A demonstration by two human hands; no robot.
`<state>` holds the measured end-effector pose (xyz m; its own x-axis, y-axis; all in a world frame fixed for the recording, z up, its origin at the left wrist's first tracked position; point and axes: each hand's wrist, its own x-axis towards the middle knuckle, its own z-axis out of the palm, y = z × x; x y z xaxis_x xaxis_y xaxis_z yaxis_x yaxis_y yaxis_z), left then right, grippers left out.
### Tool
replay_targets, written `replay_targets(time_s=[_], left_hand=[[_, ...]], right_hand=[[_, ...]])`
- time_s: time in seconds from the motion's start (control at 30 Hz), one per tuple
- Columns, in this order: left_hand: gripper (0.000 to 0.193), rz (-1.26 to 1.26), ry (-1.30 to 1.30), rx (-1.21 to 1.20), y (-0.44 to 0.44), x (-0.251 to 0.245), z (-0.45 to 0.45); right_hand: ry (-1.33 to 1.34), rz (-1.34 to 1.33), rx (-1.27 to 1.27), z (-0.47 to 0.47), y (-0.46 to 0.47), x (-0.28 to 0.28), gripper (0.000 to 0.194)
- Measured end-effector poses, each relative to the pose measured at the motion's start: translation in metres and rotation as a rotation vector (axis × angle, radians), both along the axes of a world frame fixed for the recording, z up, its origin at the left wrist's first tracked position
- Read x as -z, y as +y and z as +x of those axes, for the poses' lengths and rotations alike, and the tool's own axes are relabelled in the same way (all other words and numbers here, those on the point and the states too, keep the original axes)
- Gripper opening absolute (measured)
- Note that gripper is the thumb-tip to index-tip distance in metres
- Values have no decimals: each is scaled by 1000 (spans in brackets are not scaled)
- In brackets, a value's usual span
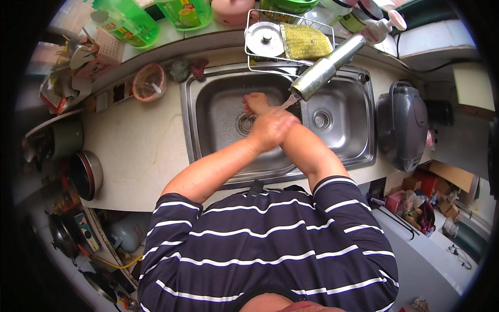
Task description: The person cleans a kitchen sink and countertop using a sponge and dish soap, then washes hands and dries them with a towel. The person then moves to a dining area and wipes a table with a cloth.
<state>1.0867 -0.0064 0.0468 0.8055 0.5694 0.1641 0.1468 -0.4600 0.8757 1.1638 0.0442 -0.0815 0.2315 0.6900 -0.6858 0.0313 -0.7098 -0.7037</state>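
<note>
My left hand [274,126] is wrapped over my right forearm near the wrist, under the metal faucet spout [316,76]. Water [290,101] runs from the spout onto it. Beyond it, my right hand [256,102] reaches out over the large basin of the stainless steel sink [218,105], with its fingers partly curled and no object seen in it. The drain strainer [245,124] lies just below the right hand. The palm of my left hand is hidden, and the fingers of my right hand show only in part.
A wire rack [249,39] behind the sink holds a yellow-green scrubbing cloth [306,41] and a metal lid [266,38]. Green detergent bottles [185,13] and a pink bowl [149,82] stand behind. A dark rounded appliance [402,126] is right; a pot [85,175] is left.
</note>
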Motion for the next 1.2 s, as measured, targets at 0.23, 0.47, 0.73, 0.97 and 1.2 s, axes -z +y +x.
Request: replay_targets(time_s=[0.23, 0.47, 0.73, 0.97, 1.2], left_hand=[[42, 316, -479, 98, -45, -12, 4], [56, -448, -285, -745, 12, 77, 8], [78, -1900, -584, -293, -42, -31, -17], [89, -2182, -582, -30, -51, -39, -30], [47, -1734, -928, -551, 34, 59, -12]], right_hand=[[610, 72, 359, 16, 11, -2, 35], [631, 42, 661, 7, 21, 8, 34], [674, 72, 602, 13, 54, -8, 34], [727, 11, 492, 6, 55, -14, 36], [777, 327, 442, -38, 8, -59, 37]])
